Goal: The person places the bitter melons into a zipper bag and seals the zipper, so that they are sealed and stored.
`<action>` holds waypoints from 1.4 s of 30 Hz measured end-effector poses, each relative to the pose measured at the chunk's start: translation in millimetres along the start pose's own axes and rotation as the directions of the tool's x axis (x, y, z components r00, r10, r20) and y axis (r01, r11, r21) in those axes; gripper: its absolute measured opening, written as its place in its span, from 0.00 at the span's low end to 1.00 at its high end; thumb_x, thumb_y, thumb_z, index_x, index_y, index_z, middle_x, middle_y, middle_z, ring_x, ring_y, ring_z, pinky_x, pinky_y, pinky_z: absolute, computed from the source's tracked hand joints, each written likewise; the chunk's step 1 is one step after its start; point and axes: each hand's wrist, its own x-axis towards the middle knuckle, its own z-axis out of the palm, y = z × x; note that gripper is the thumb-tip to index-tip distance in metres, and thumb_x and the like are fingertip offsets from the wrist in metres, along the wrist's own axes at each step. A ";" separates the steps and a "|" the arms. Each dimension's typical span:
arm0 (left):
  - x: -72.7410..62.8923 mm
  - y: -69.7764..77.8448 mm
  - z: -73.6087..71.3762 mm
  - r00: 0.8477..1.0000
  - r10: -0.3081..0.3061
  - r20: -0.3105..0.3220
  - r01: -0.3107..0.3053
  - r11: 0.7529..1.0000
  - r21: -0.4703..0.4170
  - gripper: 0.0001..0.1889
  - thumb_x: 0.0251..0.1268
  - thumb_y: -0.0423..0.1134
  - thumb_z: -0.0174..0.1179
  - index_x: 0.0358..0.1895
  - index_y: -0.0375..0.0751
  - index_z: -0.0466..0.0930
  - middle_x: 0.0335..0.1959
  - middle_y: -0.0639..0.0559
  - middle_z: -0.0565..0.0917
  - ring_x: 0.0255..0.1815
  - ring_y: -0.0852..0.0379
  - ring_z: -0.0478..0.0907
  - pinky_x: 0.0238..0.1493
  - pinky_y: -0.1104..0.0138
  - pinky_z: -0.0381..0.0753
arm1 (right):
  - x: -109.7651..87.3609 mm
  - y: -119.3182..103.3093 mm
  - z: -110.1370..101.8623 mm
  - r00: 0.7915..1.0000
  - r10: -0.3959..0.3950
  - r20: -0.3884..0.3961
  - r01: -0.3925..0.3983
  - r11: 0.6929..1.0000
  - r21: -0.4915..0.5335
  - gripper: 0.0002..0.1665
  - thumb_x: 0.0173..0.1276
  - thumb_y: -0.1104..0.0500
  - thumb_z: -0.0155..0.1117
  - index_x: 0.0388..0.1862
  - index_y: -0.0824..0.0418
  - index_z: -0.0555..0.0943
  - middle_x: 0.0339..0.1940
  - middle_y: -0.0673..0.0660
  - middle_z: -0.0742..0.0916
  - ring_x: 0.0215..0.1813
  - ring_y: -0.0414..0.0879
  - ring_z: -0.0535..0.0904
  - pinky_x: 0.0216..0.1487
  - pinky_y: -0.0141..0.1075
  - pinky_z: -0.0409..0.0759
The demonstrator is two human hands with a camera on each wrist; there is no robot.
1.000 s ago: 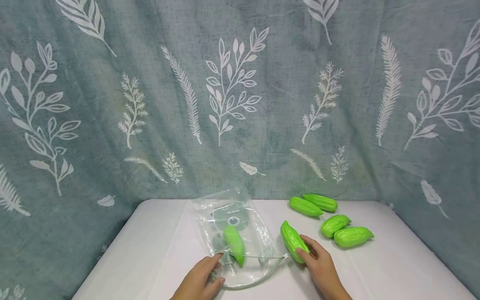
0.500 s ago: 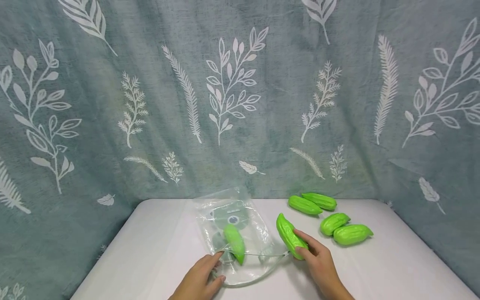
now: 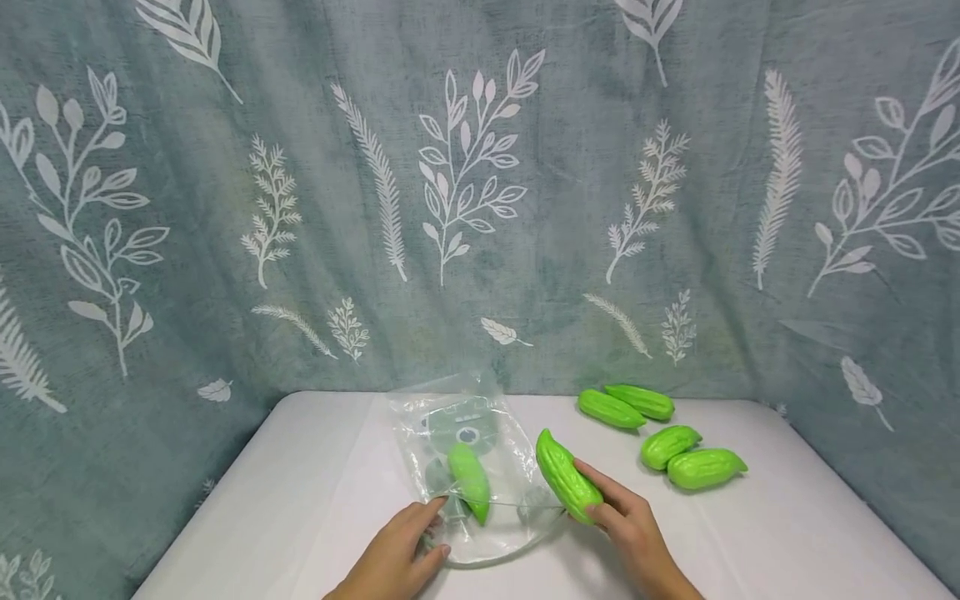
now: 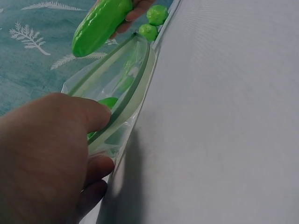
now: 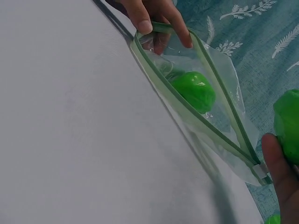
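Note:
A clear plastic zip bag [image 3: 504, 450] with a cartoon print lies at the centre of the table, its green-edged mouth spread apart towards me. My left hand [image 3: 393, 550] grips the mouth's left end, with fingers over its edges in the right wrist view. Inside the bag is a green bitter melon [image 3: 468, 479]. My right hand [image 3: 626, 521] holds another bitter melon [image 3: 564, 479] with its tip pointing up and left, overlapping the mouth's right corner in the head view. Near that corner a small slider [image 5: 260, 171] sits on the zip, close by the right hand's finger.
Two bitter melons [image 3: 611, 408] lie at the back right of the white table [image 3: 300, 467]. Nearer, two more bitter melons [image 3: 705, 468] rest side by side. A patterned curtain [image 3: 555, 208] hangs behind the table and along its sides.
My right hand has carried its bitter melon left, to the bag's right corner, and the melon covers the slider in the head view. The left hand has stayed at the bag's mouth.

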 end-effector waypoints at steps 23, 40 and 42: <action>-4.7 -4.3 10.1 0.995 0.079 -0.065 -0.081 0.996 -0.030 0.31 0.66 0.48 0.66 0.69 0.39 0.71 0.45 0.60 0.80 0.47 0.61 0.78 0.52 0.57 0.80 | -13.4 9.8 7.0 0.907 -0.282 0.314 0.270 0.959 0.082 0.28 0.69 0.74 0.59 0.67 0.77 0.70 0.65 0.68 0.77 0.63 0.39 0.76 0.57 0.31 0.78; -1.2 0.8 1.8 0.991 0.094 -0.093 -0.091 0.995 0.033 0.32 0.65 0.45 0.66 0.71 0.39 0.69 0.47 0.60 0.81 0.48 0.59 0.78 0.52 0.56 0.80 | -10.2 10.9 14.5 0.808 -0.205 0.552 0.087 0.969 0.232 0.28 0.73 0.71 0.55 0.71 0.74 0.67 0.67 0.62 0.77 0.63 0.46 0.76 0.60 0.35 0.77; -1.9 1.2 1.8 0.991 0.093 -0.096 -0.090 0.995 0.033 0.32 0.65 0.45 0.66 0.71 0.39 0.70 0.47 0.59 0.81 0.47 0.59 0.78 0.52 0.56 0.80 | -10.0 12.1 14.0 0.810 -0.174 0.560 0.067 0.976 0.208 0.28 0.73 0.70 0.56 0.71 0.74 0.68 0.67 0.61 0.77 0.62 0.45 0.77 0.60 0.35 0.77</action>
